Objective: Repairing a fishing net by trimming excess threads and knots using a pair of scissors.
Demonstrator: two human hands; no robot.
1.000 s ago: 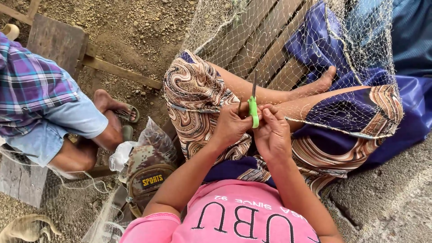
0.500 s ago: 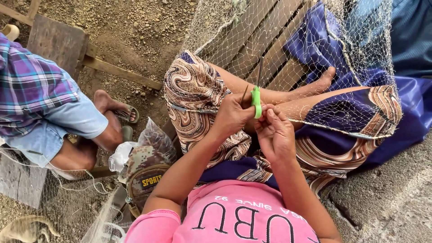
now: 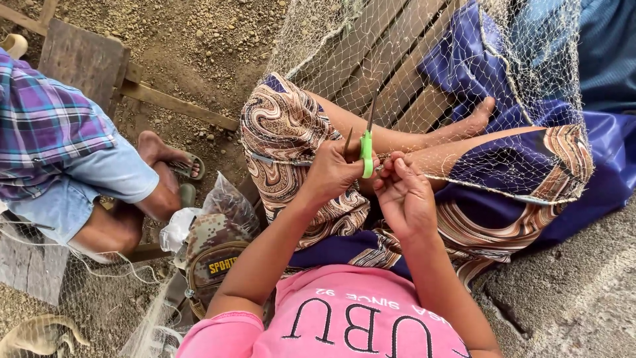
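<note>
My left hand (image 3: 331,174) grips small scissors with green handles (image 3: 366,152), their dark blades pointing up and spread apart. Right beside it, my right hand (image 3: 404,195) pinches a strand of the fine pale fishing net (image 3: 530,59) with its fingertips next to the scissors. The net drapes over my legs in a brown swirl-patterned wrap (image 3: 285,132) and runs up to the far right. Both hands meet above my lap, almost touching.
A person in a plaid shirt and denim shorts (image 3: 59,146) sits at the left on a wooden bench (image 3: 79,59). A camouflage bag (image 3: 212,255) and plastic bags lie beside my left arm. Wooden slats (image 3: 384,59), blue cloth (image 3: 609,159) and gravel ground surround me.
The scissors shifted slightly left in my left hand and their blades now stand apart. My right hand's fingers have moved closer to the handles.
</note>
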